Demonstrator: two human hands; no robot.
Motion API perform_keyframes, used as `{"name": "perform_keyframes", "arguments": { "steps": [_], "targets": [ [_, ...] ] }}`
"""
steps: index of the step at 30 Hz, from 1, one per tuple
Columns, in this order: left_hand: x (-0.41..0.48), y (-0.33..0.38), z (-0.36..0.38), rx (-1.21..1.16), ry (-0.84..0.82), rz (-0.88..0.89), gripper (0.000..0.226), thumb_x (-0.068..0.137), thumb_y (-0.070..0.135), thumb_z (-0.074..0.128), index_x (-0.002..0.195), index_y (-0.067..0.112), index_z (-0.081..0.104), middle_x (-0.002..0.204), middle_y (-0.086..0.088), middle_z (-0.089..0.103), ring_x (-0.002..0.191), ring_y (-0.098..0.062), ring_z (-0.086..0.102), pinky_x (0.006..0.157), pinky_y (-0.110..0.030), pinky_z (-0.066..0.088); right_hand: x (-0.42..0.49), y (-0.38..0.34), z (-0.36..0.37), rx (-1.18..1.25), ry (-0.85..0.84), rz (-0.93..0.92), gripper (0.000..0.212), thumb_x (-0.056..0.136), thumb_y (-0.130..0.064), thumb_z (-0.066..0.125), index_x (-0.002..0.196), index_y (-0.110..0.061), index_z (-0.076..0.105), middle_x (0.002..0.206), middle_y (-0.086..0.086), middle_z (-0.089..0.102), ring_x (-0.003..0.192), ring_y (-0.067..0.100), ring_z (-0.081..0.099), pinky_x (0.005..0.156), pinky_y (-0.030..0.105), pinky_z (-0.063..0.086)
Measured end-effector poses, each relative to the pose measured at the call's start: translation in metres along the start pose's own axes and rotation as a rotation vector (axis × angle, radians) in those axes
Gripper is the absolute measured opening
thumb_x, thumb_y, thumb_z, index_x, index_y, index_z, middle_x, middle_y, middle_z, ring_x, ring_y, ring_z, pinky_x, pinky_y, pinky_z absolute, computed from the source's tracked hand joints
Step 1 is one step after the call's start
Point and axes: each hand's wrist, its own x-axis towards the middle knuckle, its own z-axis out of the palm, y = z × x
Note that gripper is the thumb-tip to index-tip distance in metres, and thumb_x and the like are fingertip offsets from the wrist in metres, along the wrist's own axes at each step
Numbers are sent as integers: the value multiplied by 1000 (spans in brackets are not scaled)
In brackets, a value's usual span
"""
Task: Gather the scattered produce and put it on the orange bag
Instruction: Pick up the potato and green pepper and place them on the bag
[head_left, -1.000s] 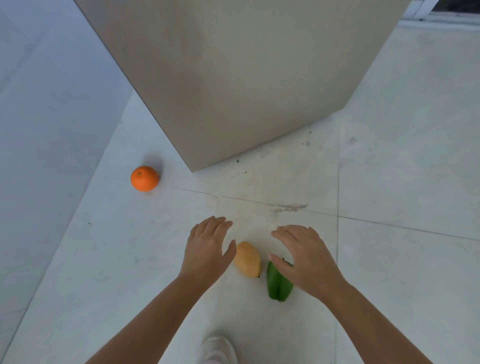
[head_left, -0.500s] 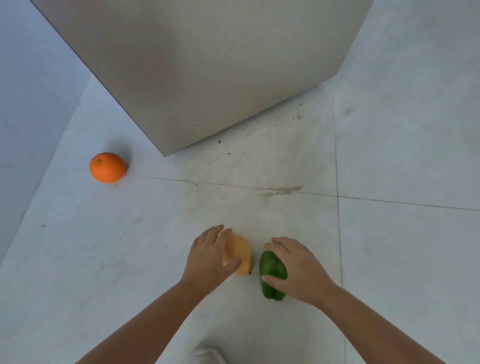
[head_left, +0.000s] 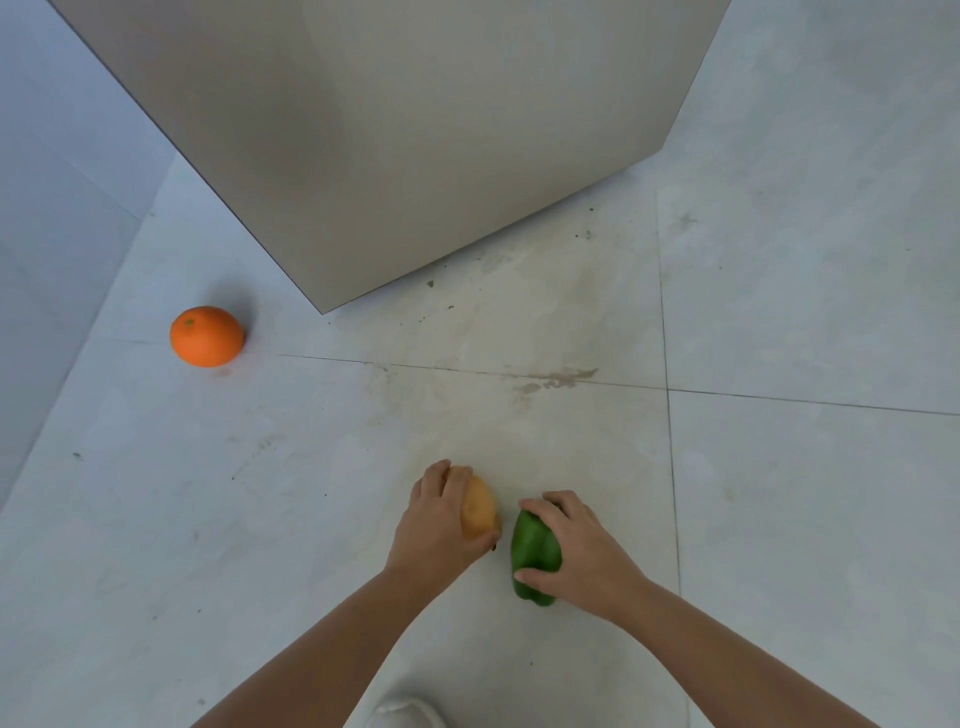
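Observation:
A yellow mango (head_left: 480, 510) lies on the pale tiled floor near the bottom middle, and my left hand (head_left: 436, 525) is wrapped over its left side. Right beside it lies a green bell pepper (head_left: 534, 548), gripped from the right by my right hand (head_left: 582, 556), thumb at its near end and fingers over its far end. An orange (head_left: 207, 336) sits alone on the floor at the far left, well away from both hands. No orange bag is in view.
A tall beige cabinet (head_left: 415, 130) fills the upper middle, its corner reaching the floor just beyond the orange. A grey wall (head_left: 47, 182) runs along the left. The toe of a white shoe (head_left: 405, 714) shows at the bottom edge.
Both hands came down from hovering open over the floor and closed, the left onto the mango and the right onto the pepper. The view shifted, putting the orange further left.

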Motion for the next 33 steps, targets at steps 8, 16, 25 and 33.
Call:
{"name": "perform_keyframes", "arguments": {
  "steps": [8,16,25,33],
  "targets": [
    [-1,-4,4,-152,-30,-75,84,68,42,76,136,25,30,141,-2,24,122,-23,36,97,-32,41,1,6,6,185,24,67,71,69,-38,75,130,-31,39,115,-6,35,110,11,36,90,21,35],
    [-7,-17,1,-265,-9,-132,83,64,39,80,131,25,34,133,0,30,113,-20,41,91,-30,44,6,5,11,241,48,109,59,63,-39,79,108,-42,41,110,-3,38,104,16,42,90,29,43],
    [-20,-8,-41,-432,102,-181,79,64,25,82,128,26,35,128,2,31,100,-12,40,82,-23,39,9,-20,-13,362,128,79,56,63,-27,82,104,-37,45,106,-2,40,97,11,45,79,20,39],
    [-82,58,-147,-535,200,-182,75,63,21,83,123,29,39,125,5,35,102,-12,42,80,-22,41,-56,-106,-100,505,274,62,58,64,-20,82,109,-33,47,108,-4,41,92,-2,46,68,6,38]
  ]
}}
